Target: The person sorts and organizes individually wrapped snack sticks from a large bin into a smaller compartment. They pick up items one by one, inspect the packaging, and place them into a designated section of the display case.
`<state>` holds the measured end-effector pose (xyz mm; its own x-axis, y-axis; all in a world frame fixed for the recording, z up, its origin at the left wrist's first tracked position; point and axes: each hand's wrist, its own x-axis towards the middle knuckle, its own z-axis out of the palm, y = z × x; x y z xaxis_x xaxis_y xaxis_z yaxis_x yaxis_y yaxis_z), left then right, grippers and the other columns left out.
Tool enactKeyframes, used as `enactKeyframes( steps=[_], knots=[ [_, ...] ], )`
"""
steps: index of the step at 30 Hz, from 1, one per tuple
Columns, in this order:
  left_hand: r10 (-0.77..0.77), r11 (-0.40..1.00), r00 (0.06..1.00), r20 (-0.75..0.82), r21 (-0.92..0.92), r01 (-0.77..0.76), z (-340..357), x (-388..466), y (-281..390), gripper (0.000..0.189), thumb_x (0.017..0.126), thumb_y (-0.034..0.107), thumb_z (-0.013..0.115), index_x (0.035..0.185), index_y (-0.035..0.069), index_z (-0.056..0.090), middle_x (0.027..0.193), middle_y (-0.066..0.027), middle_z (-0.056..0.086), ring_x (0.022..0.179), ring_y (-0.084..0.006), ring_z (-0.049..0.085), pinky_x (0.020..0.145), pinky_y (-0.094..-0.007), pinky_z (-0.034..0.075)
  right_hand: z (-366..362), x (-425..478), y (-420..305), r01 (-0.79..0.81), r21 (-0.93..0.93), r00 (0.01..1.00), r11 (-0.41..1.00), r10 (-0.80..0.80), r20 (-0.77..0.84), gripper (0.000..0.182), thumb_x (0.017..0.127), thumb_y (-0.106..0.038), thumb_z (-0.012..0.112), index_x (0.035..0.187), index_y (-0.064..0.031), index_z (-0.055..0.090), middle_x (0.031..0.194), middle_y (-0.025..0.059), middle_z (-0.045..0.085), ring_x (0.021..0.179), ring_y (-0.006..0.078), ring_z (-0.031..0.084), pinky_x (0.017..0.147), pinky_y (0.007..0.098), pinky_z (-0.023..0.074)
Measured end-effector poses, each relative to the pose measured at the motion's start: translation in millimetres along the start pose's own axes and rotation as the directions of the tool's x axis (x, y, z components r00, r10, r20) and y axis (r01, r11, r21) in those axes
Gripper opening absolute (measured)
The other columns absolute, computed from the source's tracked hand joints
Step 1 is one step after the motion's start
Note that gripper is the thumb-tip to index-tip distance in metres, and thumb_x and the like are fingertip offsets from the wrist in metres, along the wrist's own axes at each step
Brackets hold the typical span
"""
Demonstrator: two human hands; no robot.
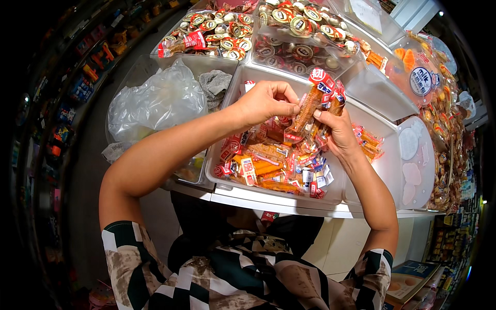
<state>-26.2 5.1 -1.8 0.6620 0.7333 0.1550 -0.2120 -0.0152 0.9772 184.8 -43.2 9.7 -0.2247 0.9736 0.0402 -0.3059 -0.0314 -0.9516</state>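
My right hand [338,130] holds upright a bunch of snack sticks in clear and red wrappers. The front one, a wrapped snack stick [308,110], has a round red top with printing. My left hand [271,101] pinches that stick's left wrapper edge between thumb and fingers. Below both hands stands a translucent plastic bin [337,190]. Inside it lie several loose wrapped snack sticks [267,155], some with red, some with blue and white ends. My fingers partly cover the held bunch, so its exact number cannot be told.
To the left, a clear tub [128,75] holds a crumpled plastic bag [159,100] and a grey cloth [214,87]. Bins of round wrapped snacks [300,23] stand behind. Another bin [381,182] adjoins on the right, near a hinged lid [414,162]. Stocked shelves [87,77] line the left side.
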Motion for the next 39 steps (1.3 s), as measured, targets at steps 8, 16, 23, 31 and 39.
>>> enactKeyframes(
  steps=[8,16,23,31,39],
  knots=[
    [-0.009,1.000,1.000,-0.003,-0.007,0.009,-0.1,-0.4,-0.8,0.008,0.084,0.008,0.066,0.085,0.004,0.060,0.083,-0.0009,0.063,0.074,-0.0042,0.055,0.065,-0.0195,0.043,-0.8,-0.3,1.1,0.004,0.005,1.000,1.000,-0.004,0.000,0.035,0.080,0.002,0.060,0.115,0.0051,0.056,0.112,0.0144,0.063,0.101,0.0223,0.062,0.093,0.0364,0.0488],
    [-0.010,1.000,1.000,-0.013,-0.013,0.010,0.1,-0.1,-0.2,0.008,0.084,0.007,0.066,0.083,0.004,0.059,0.084,-0.0014,0.063,0.075,-0.0058,0.057,0.067,-0.0210,0.045,-0.5,-1.1,1.4,0.012,0.001,1.000,1.000,-0.012,0.003,0.034,0.079,0.002,0.060,0.113,0.0040,0.056,0.109,0.0127,0.064,0.098,0.0216,0.063,0.091,0.0367,0.0498],
    [-0.018,0.999,1.000,-0.001,-0.030,0.018,-1.1,0.5,-0.8,0.009,0.083,0.007,0.066,0.084,0.003,0.059,0.086,-0.0023,0.063,0.077,-0.0067,0.058,0.070,-0.0217,0.046,-0.1,-2.1,2.6,0.018,0.005,1.000,1.000,-0.018,-0.024,0.033,0.079,0.001,0.061,0.112,0.0017,0.056,0.104,0.0102,0.064,0.093,0.0190,0.064,0.085,0.0354,0.0520],
    [-0.007,1.000,1.000,0.008,-0.029,0.007,-0.7,1.4,-4.3,0.009,0.085,0.009,0.065,0.087,0.006,0.056,0.083,-0.0008,0.061,0.076,-0.0060,0.056,0.068,-0.0212,0.044,-2.9,-0.5,6.3,0.024,0.031,0.998,0.999,-0.022,-0.056,0.032,0.079,0.002,0.062,0.110,-0.0003,0.056,0.099,0.0067,0.064,0.089,0.0167,0.063,0.082,0.0334,0.0528],
    [-0.072,0.997,0.995,0.075,0.012,0.071,-2.2,3.3,-12.1,0.012,0.085,0.010,0.065,0.090,0.005,0.054,0.081,-0.0013,0.061,0.075,-0.0072,0.057,0.069,-0.0227,0.046,-12.7,1.2,9.2,0.025,-0.005,0.995,1.000,-0.025,-0.095,0.028,0.077,0.001,0.064,0.104,-0.0019,0.057,0.092,0.0035,0.063,0.083,0.0143,0.062,0.077,0.0308,0.0523]
  ],
)
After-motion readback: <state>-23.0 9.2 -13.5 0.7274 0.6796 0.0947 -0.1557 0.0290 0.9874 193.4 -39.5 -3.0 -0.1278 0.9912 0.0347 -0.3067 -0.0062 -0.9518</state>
